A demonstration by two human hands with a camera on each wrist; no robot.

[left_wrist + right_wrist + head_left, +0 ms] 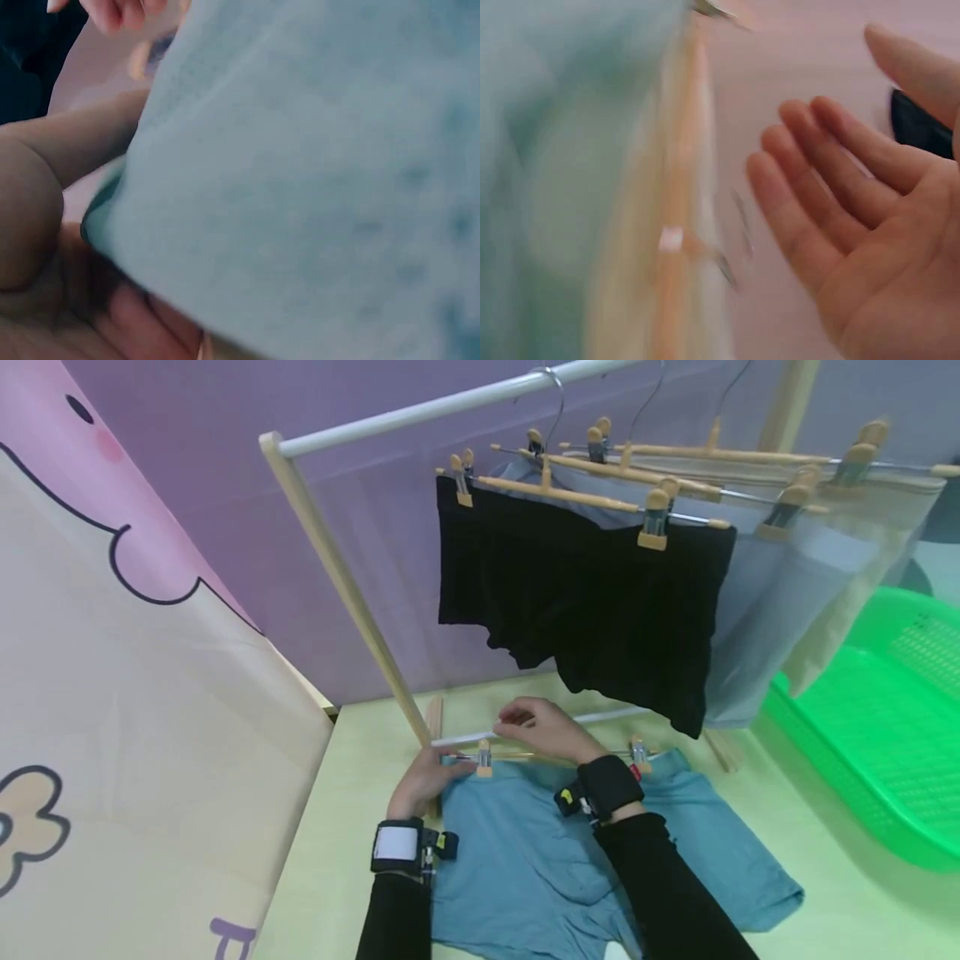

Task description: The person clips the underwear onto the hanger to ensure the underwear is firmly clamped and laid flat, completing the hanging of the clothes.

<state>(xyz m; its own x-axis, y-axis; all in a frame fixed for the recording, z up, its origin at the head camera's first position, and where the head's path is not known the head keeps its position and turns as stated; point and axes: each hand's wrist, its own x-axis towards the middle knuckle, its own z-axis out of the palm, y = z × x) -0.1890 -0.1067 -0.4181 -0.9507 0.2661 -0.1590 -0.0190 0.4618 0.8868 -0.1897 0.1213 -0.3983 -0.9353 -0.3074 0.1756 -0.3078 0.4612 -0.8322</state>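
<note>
Blue shorts (517,835) lie spread on the pale table, their waistband along a wooden clip hanger (517,755). A left clip (484,760) and a right clip (640,755) sit at the waistband. My left hand (423,777) is at the left waistband corner; in the left wrist view the cloth (285,187) passes between its thumb and fingers, hiding part of them. Above the hanger's middle, my right hand (551,727) is raised with loosely bent fingers. The right wrist view shows that palm (900,277) holding nothing, apart from the blurred hanger bar (679,300).
Black shorts (585,585) and paler garments (780,602) hang by clip hangers from a white rail (420,414), just above my right hand. A wooden post (345,585) rises at the left. A green basket (862,760) stands at right.
</note>
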